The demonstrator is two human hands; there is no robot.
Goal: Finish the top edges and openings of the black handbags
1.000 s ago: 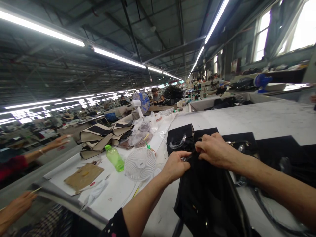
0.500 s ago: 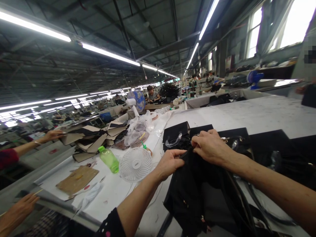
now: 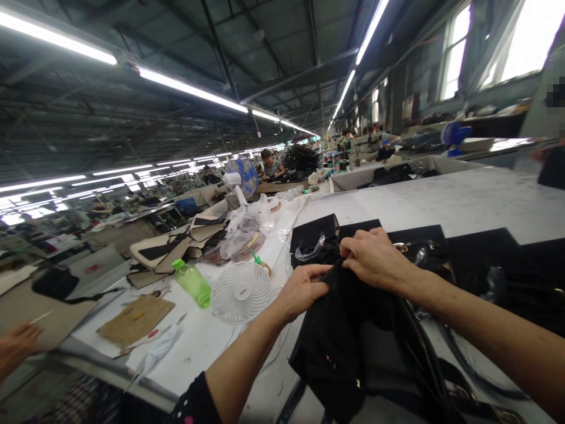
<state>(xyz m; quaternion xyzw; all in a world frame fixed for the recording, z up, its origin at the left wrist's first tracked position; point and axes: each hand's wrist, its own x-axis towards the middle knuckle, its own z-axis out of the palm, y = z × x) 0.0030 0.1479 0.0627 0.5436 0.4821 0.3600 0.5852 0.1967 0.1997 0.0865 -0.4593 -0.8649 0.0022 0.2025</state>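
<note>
A black bag [image 3: 348, 341] hangs in front of me over the white table [image 3: 445, 203]. My left hand [image 3: 302, 290] pinches its upper edge from the left, fingers closed on the fabric. My right hand [image 3: 375, 259] is closed on the same edge just to the right, the two hands almost touching. Behind them a row of black bags [image 3: 315, 238] with gold hardware lies on the table.
A small white fan [image 3: 241, 292] and a green bottle [image 3: 190, 282] lie left of my hands. A brown card [image 3: 136, 319], plastic wrap and beige-black panels [image 3: 172, 244] crowd the left side. Another person's hand [image 3: 15, 347] shows at far left. A seated worker [image 3: 270, 166] sits far back.
The co-worker's outstretched arm at the left has withdrawn, leaving a black bag on the side bench. My hands keep their grip, drifting slightly left and up.
</note>
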